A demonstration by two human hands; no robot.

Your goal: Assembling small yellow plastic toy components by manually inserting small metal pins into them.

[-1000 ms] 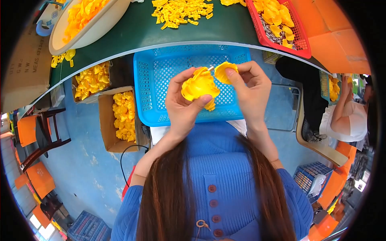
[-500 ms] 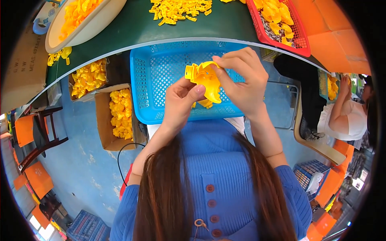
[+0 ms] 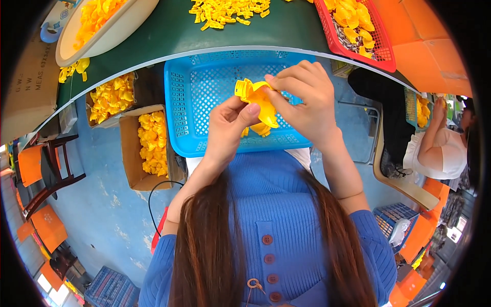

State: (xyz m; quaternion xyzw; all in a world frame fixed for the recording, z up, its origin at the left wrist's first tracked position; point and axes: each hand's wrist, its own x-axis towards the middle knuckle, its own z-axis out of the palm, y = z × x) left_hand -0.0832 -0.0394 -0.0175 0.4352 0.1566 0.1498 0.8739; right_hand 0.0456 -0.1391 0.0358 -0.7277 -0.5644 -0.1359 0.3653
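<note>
bright, mostly sharp; strong fisheye bending toward rim, corners black.

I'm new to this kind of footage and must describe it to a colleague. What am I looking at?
No machine here: these are a person's two bare hands. The single view comes from a fisheye camera worn on the head, looking down, so straight edges bend near the rim. The left hand and right hand both hold a curved yellow item over a blue basket; whether it is one part or several, I cannot tell. On the green table are small yellow pieces, a pale bowl and a red basket, both with yellow parts inside.
</note>
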